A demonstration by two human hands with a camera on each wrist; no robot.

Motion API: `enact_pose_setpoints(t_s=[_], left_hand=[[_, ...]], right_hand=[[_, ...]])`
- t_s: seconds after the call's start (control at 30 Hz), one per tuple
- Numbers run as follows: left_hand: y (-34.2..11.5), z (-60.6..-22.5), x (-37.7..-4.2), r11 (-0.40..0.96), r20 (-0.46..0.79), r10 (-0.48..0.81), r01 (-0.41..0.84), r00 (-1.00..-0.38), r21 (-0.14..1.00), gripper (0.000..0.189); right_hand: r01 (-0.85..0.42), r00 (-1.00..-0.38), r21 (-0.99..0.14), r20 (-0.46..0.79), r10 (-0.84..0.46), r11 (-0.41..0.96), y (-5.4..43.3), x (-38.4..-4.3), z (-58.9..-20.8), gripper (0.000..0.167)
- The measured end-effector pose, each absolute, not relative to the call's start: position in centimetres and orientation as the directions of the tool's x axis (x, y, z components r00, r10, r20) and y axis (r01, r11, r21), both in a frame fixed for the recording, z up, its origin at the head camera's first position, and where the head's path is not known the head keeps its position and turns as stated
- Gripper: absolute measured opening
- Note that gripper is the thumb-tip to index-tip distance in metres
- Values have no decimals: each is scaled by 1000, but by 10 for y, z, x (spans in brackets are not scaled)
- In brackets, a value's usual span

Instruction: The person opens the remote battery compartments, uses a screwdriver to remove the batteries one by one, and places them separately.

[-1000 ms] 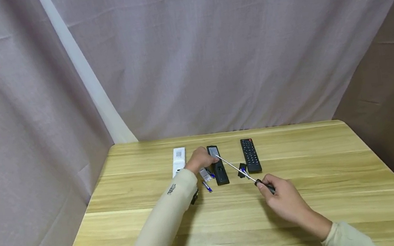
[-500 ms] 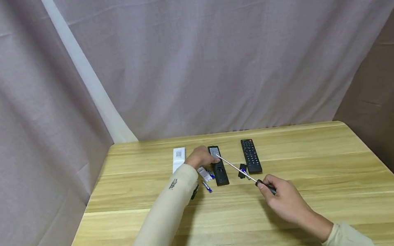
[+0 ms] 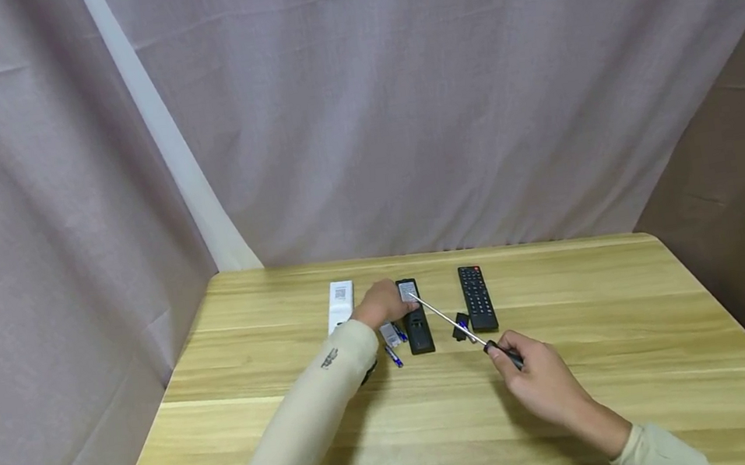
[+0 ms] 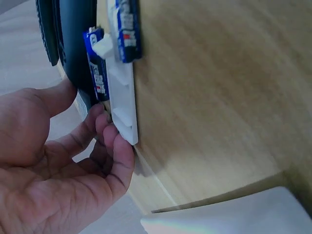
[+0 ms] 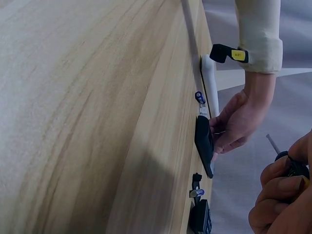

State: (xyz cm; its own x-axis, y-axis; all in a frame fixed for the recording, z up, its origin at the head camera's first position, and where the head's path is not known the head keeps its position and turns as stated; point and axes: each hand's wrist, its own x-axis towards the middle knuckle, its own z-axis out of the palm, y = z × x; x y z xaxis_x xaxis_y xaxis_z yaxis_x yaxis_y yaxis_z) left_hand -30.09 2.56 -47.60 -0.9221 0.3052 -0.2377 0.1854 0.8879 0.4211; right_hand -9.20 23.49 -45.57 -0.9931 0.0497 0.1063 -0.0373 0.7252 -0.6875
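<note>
A black remote control (image 3: 418, 336) lies back side up, its battery compartment facing me. My left hand (image 3: 382, 303) grips its far part, the thumb (image 4: 57, 97) on top and the curled fingers (image 4: 124, 156) at its left side, by a white battery cover (image 4: 122, 92). In my right hand (image 3: 541, 377) is a screwdriver (image 3: 506, 356), held by its black handle. Its metal shaft points up and left, and the tip overlaps the remote's label in the head view. Blue batteries (image 3: 394, 356) lie left of the remote, one of them beside the white cover.
A white remote control (image 3: 340, 304) lies to the left, partly behind my left arm. To the right, another black remote control (image 3: 478, 299) shows its buttons, with a small black cover (image 3: 459, 329) and a blue battery beside it. Curtains (image 3: 356, 109) stand behind the wooden table (image 3: 456, 441).
The head view has shifted slightly, so the table's things sit a little lower. Both hands keep nearly the same pose and hold.
</note>
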Motion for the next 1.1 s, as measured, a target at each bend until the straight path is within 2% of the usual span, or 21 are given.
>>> enact_pose_setpoints(t_s=[0.17,0.3,0.4,0.6,0.7,0.93,1.1], left_hand=[[29,-477,-295,898,-179,312,227,-933,377,47],[30,-478,-293,887,-125,318,248,-940,389,43],[27,-482,-293,853,-95,320,243,-943,461,38],[9,-486,-294,690,-41,288,178,-957,701,31],[-4,-483,-288,623,2,280,184,-960,760,30],[-43,-474,-259,616,108,344,311,-933,724,34],[-64,-469,-238,575,155,335,332,-929,748,29]], right_hand=[[-52,-991,-681,127,48,730,236,-92,-455,19],[-64,-989,-678,143,45,732,236,-94,-453,20],[-73,-988,-680,150,41,730,236,-95,-450,20],[-64,-990,-679,138,42,731,238,-96,-449,18],[-47,-991,-674,126,52,737,243,-94,-451,17],[-7,-986,-622,132,96,783,271,-88,-452,20],[43,-980,-582,131,147,812,298,-77,-454,28]])
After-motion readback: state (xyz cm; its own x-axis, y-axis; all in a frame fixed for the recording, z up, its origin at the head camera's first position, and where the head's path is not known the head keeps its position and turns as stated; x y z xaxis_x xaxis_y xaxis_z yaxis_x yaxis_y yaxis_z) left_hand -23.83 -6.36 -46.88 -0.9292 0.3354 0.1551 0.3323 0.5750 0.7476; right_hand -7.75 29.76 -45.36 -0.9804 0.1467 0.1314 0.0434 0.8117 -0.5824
